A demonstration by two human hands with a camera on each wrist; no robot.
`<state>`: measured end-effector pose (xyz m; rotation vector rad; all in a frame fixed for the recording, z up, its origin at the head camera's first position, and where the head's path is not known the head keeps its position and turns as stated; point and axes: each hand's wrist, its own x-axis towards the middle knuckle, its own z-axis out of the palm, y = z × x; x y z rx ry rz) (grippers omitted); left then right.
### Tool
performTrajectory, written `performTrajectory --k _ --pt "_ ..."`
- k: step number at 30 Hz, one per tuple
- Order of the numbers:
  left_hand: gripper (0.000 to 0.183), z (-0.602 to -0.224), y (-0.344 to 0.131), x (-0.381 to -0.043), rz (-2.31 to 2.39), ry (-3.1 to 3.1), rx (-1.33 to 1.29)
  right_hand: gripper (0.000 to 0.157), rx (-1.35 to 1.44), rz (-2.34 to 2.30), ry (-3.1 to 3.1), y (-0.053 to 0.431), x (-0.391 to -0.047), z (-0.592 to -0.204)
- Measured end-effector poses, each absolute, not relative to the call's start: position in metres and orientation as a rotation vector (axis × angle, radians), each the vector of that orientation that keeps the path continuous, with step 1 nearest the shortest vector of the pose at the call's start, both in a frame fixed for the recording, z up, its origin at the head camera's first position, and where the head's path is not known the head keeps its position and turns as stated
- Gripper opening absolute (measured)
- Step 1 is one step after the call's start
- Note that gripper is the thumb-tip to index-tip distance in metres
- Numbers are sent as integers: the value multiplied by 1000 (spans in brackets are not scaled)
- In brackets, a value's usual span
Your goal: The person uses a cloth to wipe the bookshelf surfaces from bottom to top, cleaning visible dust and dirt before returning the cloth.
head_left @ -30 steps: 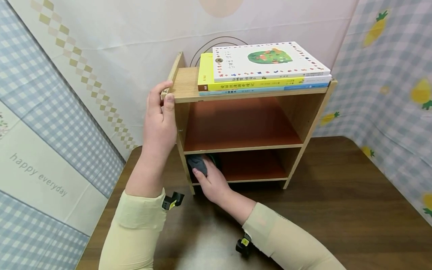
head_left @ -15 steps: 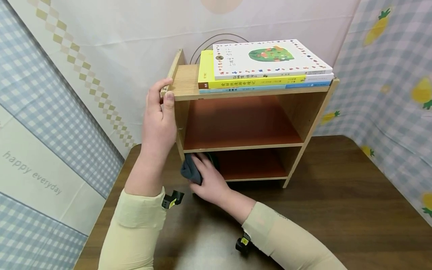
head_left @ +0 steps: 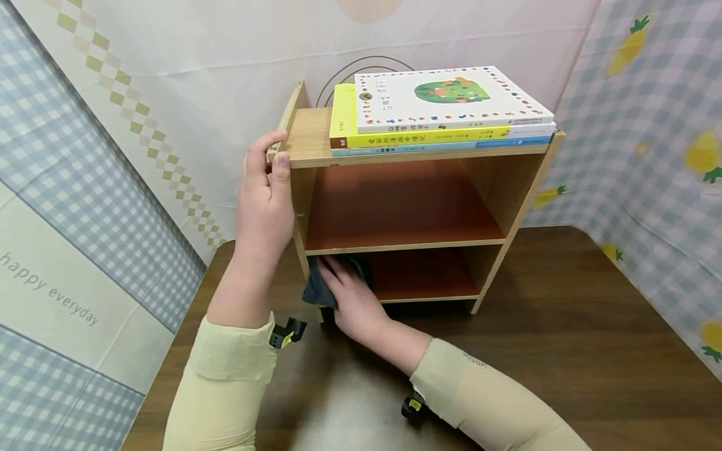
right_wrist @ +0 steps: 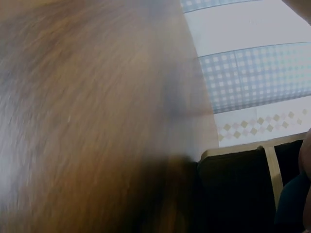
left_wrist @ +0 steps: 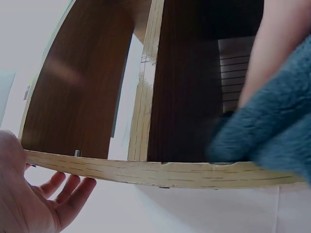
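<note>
A small wooden shelf unit (head_left: 406,245) stands on the table. My left hand (head_left: 266,203) grips the top of its left side panel, fingers behind and thumb in front; the left wrist view shows fingertips (left_wrist: 80,194) on the panel's outer face. My right hand (head_left: 358,307) reaches into the lowest compartment at the left, holding a fluffy grey-blue cloth (head_left: 318,289) against the left panel. In the left wrist view, the cloth (left_wrist: 277,121) laps over the panel's front edge. The right thumb is hidden in the head view.
Several books (head_left: 445,103) lie stacked on top of the shelf, a white one uppermost. The brown wooden table (head_left: 581,351) extends around the unit. Patterned fabric (head_left: 648,144) hangs behind and at both sides. Wrist cameras are strapped on both sleeves.
The right hand has turned, and its thumb has gone out of sight. The cloth has shifted from inside the compartment to its left front edge. The left hand keeps its grip.
</note>
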<state>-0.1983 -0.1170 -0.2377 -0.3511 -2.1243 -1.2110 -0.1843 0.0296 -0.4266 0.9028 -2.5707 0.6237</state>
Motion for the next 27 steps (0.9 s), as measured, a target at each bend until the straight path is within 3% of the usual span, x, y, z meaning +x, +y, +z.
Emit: performTrajectory --k 10,21,27 --pt "42 -238 -120 -199 -1220 -2122 -343 72 840 108 -2665 35 -184 -426" --pt "40 -239 -118 -199 -1216 -2119 -354 62 817 128 -2867 46 -182 -420" --pt "41 -238 -118 -198 -1212 -2125 -354 71 762 240 -2961 47 -183 -415"
